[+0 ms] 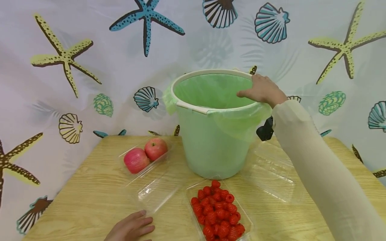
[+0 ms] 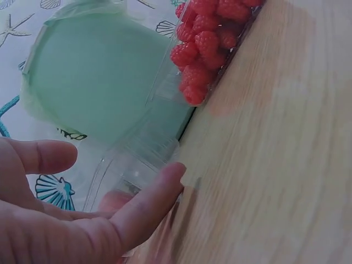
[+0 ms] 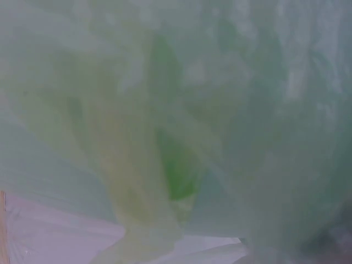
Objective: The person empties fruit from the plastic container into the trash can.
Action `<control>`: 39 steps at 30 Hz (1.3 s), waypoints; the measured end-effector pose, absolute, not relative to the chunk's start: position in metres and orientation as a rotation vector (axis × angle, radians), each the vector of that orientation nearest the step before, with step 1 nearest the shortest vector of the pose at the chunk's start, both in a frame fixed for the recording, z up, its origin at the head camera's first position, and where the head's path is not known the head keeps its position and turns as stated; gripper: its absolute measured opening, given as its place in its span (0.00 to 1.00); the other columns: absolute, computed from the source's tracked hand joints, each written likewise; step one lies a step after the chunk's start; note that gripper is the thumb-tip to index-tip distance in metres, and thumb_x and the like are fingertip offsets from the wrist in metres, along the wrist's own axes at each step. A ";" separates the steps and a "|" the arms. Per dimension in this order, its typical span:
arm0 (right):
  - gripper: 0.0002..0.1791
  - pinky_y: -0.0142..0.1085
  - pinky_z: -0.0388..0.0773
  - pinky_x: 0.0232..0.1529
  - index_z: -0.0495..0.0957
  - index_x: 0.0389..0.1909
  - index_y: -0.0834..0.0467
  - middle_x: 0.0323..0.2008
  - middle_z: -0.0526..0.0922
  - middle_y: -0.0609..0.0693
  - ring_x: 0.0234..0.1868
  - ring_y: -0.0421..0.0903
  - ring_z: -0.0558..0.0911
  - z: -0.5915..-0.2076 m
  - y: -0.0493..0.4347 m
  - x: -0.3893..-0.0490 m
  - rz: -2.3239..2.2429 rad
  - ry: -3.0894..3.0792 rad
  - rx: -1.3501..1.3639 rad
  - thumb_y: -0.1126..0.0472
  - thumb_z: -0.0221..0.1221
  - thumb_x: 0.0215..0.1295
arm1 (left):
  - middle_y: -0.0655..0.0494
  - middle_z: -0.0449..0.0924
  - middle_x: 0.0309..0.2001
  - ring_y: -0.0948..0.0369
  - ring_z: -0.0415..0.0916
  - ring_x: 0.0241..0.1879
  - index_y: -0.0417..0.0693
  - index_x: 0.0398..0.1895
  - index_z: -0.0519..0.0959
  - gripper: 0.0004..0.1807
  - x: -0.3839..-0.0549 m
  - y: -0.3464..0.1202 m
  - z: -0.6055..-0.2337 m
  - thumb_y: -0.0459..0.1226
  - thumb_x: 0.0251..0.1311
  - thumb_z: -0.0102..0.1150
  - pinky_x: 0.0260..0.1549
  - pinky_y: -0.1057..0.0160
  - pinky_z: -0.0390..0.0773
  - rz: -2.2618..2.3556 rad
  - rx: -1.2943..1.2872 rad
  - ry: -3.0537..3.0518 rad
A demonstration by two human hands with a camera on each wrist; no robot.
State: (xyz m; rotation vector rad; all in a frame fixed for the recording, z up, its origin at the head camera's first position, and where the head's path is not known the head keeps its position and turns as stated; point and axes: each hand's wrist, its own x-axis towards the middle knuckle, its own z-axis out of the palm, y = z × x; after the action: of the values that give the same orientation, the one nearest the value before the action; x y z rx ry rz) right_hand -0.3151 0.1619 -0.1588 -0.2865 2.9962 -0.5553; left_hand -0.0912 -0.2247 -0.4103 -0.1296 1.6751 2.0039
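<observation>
My right hand (image 1: 262, 89) lies over the right rim of a pale green bin (image 1: 214, 144), thumb stretched out above the opening and fingertips at the rim. A light green bag (image 1: 208, 90) lines the bin and folds over its edge. That bag's overhang (image 3: 137, 181) fills the right wrist view, blurred. Down at the front, my left hand (image 1: 132, 227) stays low over the table, fingers loosely extended and holding nothing. Its fingertips are near an opened clear plastic box (image 1: 156, 192), whose other half holds two red apples (image 1: 136, 160).
A clear box of raspberries (image 1: 217, 214) stands in front of the bin. Another clear plastic container (image 1: 271, 179) lies to the bin's right, partly under my right sleeve (image 1: 325, 174). Behind the wooden table (image 1: 84, 201) hangs a cloth (image 1: 120, 67) with starfish and shells.
</observation>
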 end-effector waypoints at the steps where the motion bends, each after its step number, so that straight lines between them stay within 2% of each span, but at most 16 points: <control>1: 0.51 0.57 0.45 0.71 0.35 0.74 0.67 0.74 0.40 0.67 0.74 0.65 0.41 -0.158 0.163 -0.315 -0.552 2.996 -0.282 0.41 0.49 0.66 | 0.36 0.67 0.63 0.59 0.75 0.55 0.25 0.70 0.37 0.41 -0.095 -0.221 -0.410 0.46 0.72 0.40 0.54 0.48 0.75 1.986 -0.155 1.698; 2: 0.51 0.57 0.46 0.71 0.35 0.74 0.67 0.74 0.40 0.67 0.74 0.65 0.42 -0.158 0.163 -0.316 -0.548 2.999 -0.282 0.41 0.49 0.66 | 0.33 0.63 0.65 0.58 0.74 0.55 0.25 0.70 0.35 0.41 -0.098 -0.218 -0.409 0.46 0.71 0.40 0.54 0.47 0.75 1.979 -0.174 1.723; 3: 0.51 0.57 0.46 0.71 0.35 0.74 0.67 0.74 0.40 0.67 0.74 0.65 0.42 -0.158 0.164 -0.316 -0.552 3.000 -0.281 0.41 0.49 0.66 | 0.33 0.63 0.65 0.58 0.74 0.55 0.25 0.70 0.36 0.41 -0.100 -0.215 -0.409 0.45 0.71 0.41 0.54 0.46 0.75 1.981 -0.184 1.735; 5: 0.50 0.57 0.46 0.71 0.35 0.74 0.67 0.74 0.40 0.66 0.74 0.64 0.42 -0.158 0.163 -0.316 -0.562 2.999 -0.283 0.42 0.50 0.66 | 0.39 0.70 0.61 0.59 0.76 0.53 0.26 0.70 0.37 0.40 -0.102 -0.212 -0.410 0.44 0.71 0.42 0.53 0.47 0.76 1.998 -0.196 1.722; 9: 0.50 0.56 0.46 0.72 0.36 0.74 0.66 0.74 0.41 0.65 0.74 0.64 0.42 -0.158 0.161 -0.316 -0.565 3.000 -0.291 0.42 0.50 0.65 | 0.54 0.80 0.50 0.60 0.79 0.48 0.25 0.66 0.46 0.34 -0.102 -0.202 -0.410 0.40 0.69 0.45 0.50 0.51 0.78 2.032 -0.244 1.687; 14: 0.50 0.56 0.46 0.72 0.36 0.74 0.66 0.75 0.41 0.65 0.74 0.64 0.42 -0.157 0.160 -0.316 -0.556 3.000 -0.282 0.42 0.50 0.65 | 0.50 0.82 0.48 0.57 0.81 0.46 0.24 0.63 0.54 0.31 -0.103 -0.180 -0.405 0.39 0.66 0.48 0.49 0.54 0.79 1.990 -0.223 1.664; 20: 0.50 0.55 0.45 0.72 0.36 0.74 0.66 0.75 0.40 0.64 0.75 0.63 0.41 -0.158 0.160 -0.316 -0.570 2.996 -0.285 0.42 0.50 0.65 | 0.53 0.81 0.45 0.58 0.80 0.45 0.28 0.62 0.59 0.30 -0.105 -0.155 -0.403 0.41 0.65 0.50 0.48 0.56 0.80 1.963 -0.102 1.705; 24: 0.50 0.55 0.47 0.72 0.36 0.74 0.66 0.75 0.41 0.64 0.75 0.63 0.42 -0.160 0.160 -0.316 -0.577 2.995 -0.270 0.42 0.50 0.65 | 0.53 0.79 0.45 0.59 0.80 0.45 0.30 0.61 0.61 0.27 -0.110 -0.144 -0.401 0.41 0.66 0.49 0.48 0.56 0.80 2.007 -0.046 1.691; 29: 0.49 0.55 0.47 0.72 0.38 0.74 0.66 0.74 0.43 0.65 0.74 0.63 0.44 -0.164 0.158 -0.317 -0.577 3.004 -0.289 0.43 0.50 0.65 | 0.56 0.78 0.39 0.61 0.80 0.41 0.43 0.49 0.71 0.12 -0.118 -0.136 -0.400 0.38 0.69 0.44 0.47 0.57 0.81 2.070 0.012 1.611; 32: 0.49 0.55 0.47 0.72 0.38 0.74 0.66 0.74 0.43 0.65 0.74 0.63 0.44 -0.164 0.157 -0.318 -0.573 3.005 -0.294 0.43 0.51 0.64 | 0.58 0.76 0.35 0.62 0.79 0.38 0.49 0.40 0.72 0.07 -0.122 -0.132 -0.399 0.38 0.69 0.43 0.43 0.58 0.82 2.078 0.018 1.602; 39: 0.50 0.56 0.47 0.72 0.37 0.74 0.66 0.75 0.42 0.64 0.75 0.63 0.43 -0.161 0.161 -0.318 -0.566 3.007 -0.267 0.43 0.51 0.65 | 0.59 0.74 0.29 0.64 0.76 0.30 0.48 0.31 0.70 0.05 -0.131 -0.113 -0.397 0.37 0.63 0.54 0.32 0.63 0.82 2.052 -0.079 1.769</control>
State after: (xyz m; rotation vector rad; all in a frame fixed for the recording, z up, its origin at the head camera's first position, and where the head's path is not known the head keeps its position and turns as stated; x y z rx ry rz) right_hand -0.3176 0.1612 -0.1611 -0.2671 3.0068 -0.5660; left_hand -0.1310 -0.1134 -0.3970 -0.0789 1.7688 2.0517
